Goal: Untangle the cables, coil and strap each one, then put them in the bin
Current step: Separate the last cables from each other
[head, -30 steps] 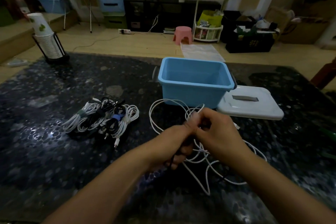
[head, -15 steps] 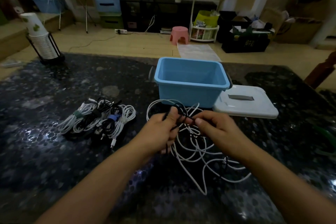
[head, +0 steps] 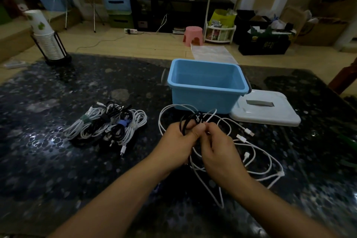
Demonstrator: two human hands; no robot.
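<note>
Both hands meet over a tangle of loose white cables (head: 257, 152) on the dark table, just in front of the empty blue bin (head: 207, 85). My left hand (head: 177, 142) grips a looped black cable (head: 190, 120) that rises above its fingers. My right hand (head: 218, 146) pinches the cables right beside the left thumb. White plugs lie free to the right of my hands. To the left lies a pile of coiled, strapped cables (head: 108, 125), white and black, with green and blue straps.
The bin's white lid (head: 266, 110) lies flat at the bin's right. A stack of paper cups in a black holder (head: 49, 44) stands at the table's far left corner. The dark table (head: 58, 170) ends beyond the bin; a wooden chair part (head: 345, 77) shows at right.
My hands, apart half a second ago, have come together again. The black cable now loops up over my left fingers, and white plugs have spread out to the right.
</note>
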